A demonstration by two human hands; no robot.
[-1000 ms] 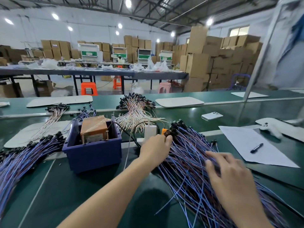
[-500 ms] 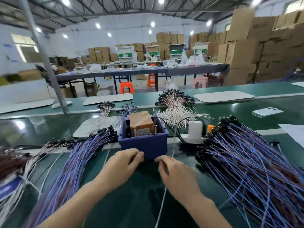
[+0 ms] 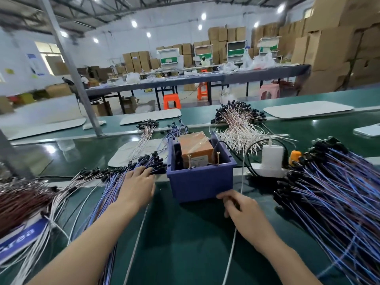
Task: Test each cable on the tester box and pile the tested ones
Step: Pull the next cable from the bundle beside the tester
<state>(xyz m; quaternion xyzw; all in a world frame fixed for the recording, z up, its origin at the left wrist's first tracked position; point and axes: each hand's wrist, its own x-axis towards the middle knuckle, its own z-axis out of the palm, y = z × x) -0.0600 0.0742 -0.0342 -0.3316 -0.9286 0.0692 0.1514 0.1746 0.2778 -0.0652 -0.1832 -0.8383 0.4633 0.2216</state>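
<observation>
The tester box (image 3: 196, 150), brown with two brass pins, sits inside a blue bin (image 3: 202, 183) at the centre of the green belt. My left hand (image 3: 138, 187) lies with straight fingers on the black connector ends of the blue cable pile (image 3: 115, 177) left of the bin. My right hand (image 3: 239, 208) is at the bin's front right corner, fingers curled. A thin white wire (image 3: 242, 173) runs down from the bin and under that hand; whether the hand pinches it is unclear. A large heap of blue cables (image 3: 333, 194) lies to the right.
A white power adapter (image 3: 272, 159) and black cord sit right of the bin. White cable bundles (image 3: 239, 128) lie behind it, brown and white ones (image 3: 24, 200) at far left. A metal post (image 3: 82, 85) rises at the back left. A phone (image 3: 368, 130) lies far right.
My view swung left from the right heap to the bin. My left hand moved from the bin's front to the left pile. My right hand shifted to the bin's right corner.
</observation>
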